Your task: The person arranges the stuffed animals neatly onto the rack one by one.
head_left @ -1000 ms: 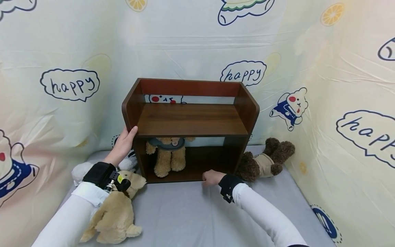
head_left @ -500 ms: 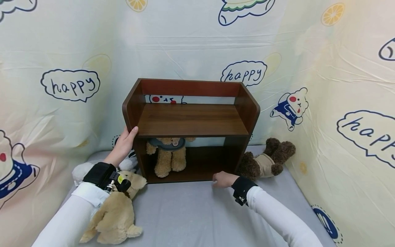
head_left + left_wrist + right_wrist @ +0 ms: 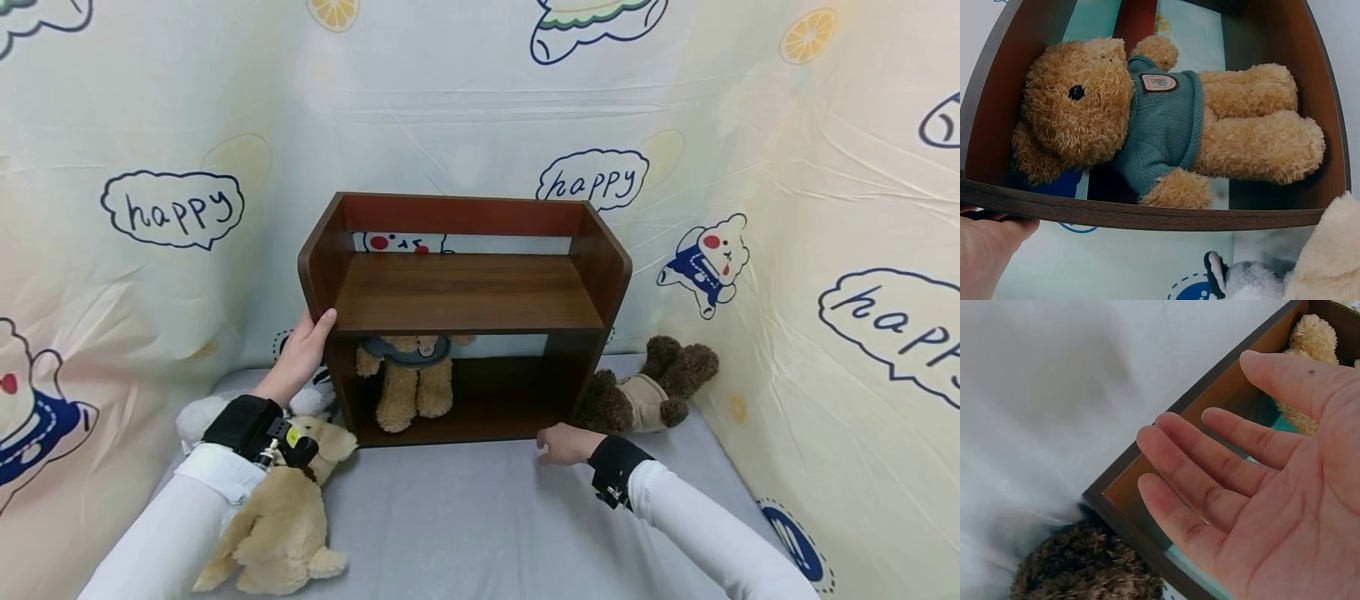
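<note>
A brown wooden two-tier shelf (image 3: 465, 292) stands upright against the back cloth. My left hand (image 3: 300, 354) rests against the outer left side panel, its thumb by the front edge; the left wrist view partly hides the other fingers of this hand (image 3: 994, 250). My right hand (image 3: 567, 444) is just in front of the bottom board's right end. Its fingers are relaxed and slightly bent, with nothing in the palm (image 3: 1285, 519). Inside the lower tier, on the left, a light brown teddy bear (image 3: 408, 387) in a teal sweater (image 3: 1163, 119) stands upright, its head hidden from above.
A tan plush toy (image 3: 281, 525) lies below my left forearm, with a grey and white plush (image 3: 311, 398) behind it. Right of the shelf lies a dark brown teddy bear (image 3: 645, 387) in a beige top. Grey cloth (image 3: 465, 517) covers the surface; printed curtains (image 3: 450, 100) surround it.
My right hand has slid rightward along the front of the bottom board, from near its middle towards the right end. The left hand, shelf and plush toys stay in place.
</note>
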Demonstrator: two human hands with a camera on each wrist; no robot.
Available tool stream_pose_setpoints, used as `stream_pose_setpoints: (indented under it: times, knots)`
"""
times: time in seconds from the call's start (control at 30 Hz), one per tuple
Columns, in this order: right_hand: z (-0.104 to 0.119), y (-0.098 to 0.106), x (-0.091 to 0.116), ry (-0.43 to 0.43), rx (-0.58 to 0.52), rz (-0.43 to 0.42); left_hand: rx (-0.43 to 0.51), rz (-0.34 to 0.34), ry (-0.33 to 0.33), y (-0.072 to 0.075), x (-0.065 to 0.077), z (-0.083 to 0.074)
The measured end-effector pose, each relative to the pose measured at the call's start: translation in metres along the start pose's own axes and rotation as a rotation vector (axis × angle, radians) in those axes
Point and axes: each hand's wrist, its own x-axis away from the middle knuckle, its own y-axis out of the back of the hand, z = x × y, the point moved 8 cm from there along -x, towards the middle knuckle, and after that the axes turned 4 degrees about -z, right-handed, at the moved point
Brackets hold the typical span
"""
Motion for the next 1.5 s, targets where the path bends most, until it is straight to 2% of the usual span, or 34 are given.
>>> stream_pose_setpoints:
  times: [0.17, 0.47, 0.7, 0.9, 1.1, 1.27, 1.5]
  knots:
    - [-0.008, 0.000, 0.006, 0.015, -0.017, -0.013, 0.003, -0.007, -0.006, -0.001, 0.000, 0.001]
    - [-0.026, 0.006, 0.022, -0.005, -0.087, -0.045, 0.003, -0.011, -0.001, -0.001, 0.000, 0.001]
    - [-0.035, 0.016, 0.036, 0.054, -0.108, -0.079, -0.005, -0.006, 0.015, -0.001, 0.002, 0.002]
    - [-0.047, 0.023, 0.044, 0.045, -0.136, -0.096, -0.001, -0.002, 0.023, -0.002, 0.003, -0.001]
    - [-0.057, 0.035, 0.052, 0.051, -0.129, -0.105, 0.001, -0.004, 0.020, -0.002, 0.004, 0.000]
    - [-0.064, 0.047, 0.061, 0.021, -0.155, -0.092, -0.007, -0.005, 0.027, -0.002, 0.004, 0.002]
    - [-0.075, 0.065, 0.067, 0.006, -0.138, -0.133, -0.007, -0.005, 0.030, -0.002, 0.004, 0.002]
